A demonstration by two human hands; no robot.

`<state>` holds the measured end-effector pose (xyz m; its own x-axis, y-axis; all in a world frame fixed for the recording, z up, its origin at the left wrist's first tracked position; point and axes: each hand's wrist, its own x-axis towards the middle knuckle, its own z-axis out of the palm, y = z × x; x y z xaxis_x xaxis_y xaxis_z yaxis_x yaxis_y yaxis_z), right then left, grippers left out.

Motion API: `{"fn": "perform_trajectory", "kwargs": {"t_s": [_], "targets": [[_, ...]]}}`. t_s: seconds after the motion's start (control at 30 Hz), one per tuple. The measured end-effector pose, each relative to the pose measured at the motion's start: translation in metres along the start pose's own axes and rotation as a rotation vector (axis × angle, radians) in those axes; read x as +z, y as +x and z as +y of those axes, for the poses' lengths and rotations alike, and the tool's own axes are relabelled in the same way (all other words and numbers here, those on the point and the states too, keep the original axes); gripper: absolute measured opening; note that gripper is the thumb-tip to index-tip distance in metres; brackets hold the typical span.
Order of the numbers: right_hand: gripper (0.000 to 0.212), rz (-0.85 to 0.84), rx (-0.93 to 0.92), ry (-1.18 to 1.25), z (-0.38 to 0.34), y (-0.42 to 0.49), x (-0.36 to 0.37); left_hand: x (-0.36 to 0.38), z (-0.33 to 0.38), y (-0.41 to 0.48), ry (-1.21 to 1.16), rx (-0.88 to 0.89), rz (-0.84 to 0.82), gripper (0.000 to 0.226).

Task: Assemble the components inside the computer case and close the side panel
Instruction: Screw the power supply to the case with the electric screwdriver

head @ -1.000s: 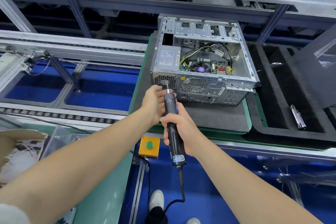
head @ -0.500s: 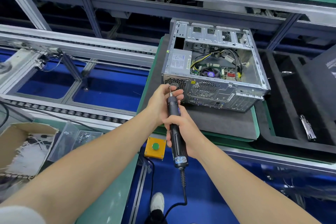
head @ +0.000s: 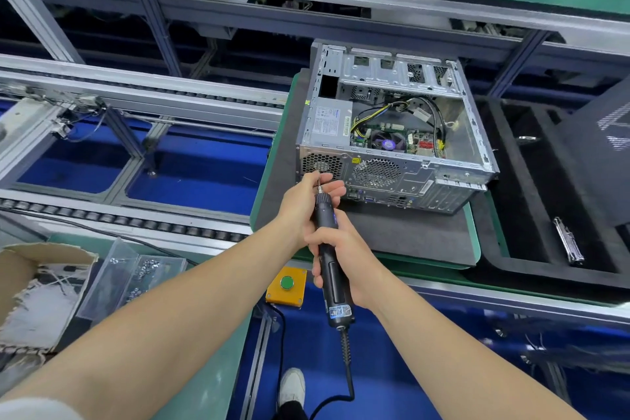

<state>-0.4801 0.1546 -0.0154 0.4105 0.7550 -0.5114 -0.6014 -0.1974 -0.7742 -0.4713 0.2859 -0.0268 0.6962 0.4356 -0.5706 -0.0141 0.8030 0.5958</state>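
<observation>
Far left, clear screw bin. Then left hand, pinching the bit of the electric screwdriver at the computer case rear panel; right hand, wrapped round the tool's body. Case lying open side up on grey mat.

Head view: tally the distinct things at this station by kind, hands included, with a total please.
Computer case: 1
Electric screwdriver: 1
Hands: 2, left hand and right hand, both on the screwdriver
Yellow button box: 1
Clear parts bin: 1
Cardboard box: 1
Total: 7
</observation>
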Motion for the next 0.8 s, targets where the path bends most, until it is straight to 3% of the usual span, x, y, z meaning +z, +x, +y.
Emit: {"fn": "perform_trajectory", "kwargs": {"t_s": [0.33, 0.6, 0.8], "targets": [[0.043, 0.025, 0.006, 0.012, 0.0, -0.007, -0.009, -0.007, -0.004, 0.008, -0.142, -0.099, -0.148, 0.013], [0.044, 0.021, 0.039, -0.031, -0.002, -0.013, -0.019, -0.028, 0.021, 0.021, 0.304, -0.111, -0.291, 0.021], [0.045, 0.011, 0.066, -0.1, -0.003, -0.014, -0.024, -0.037, 0.037, 0.027, 0.474, -0.219, -0.342, 0.019]]}}
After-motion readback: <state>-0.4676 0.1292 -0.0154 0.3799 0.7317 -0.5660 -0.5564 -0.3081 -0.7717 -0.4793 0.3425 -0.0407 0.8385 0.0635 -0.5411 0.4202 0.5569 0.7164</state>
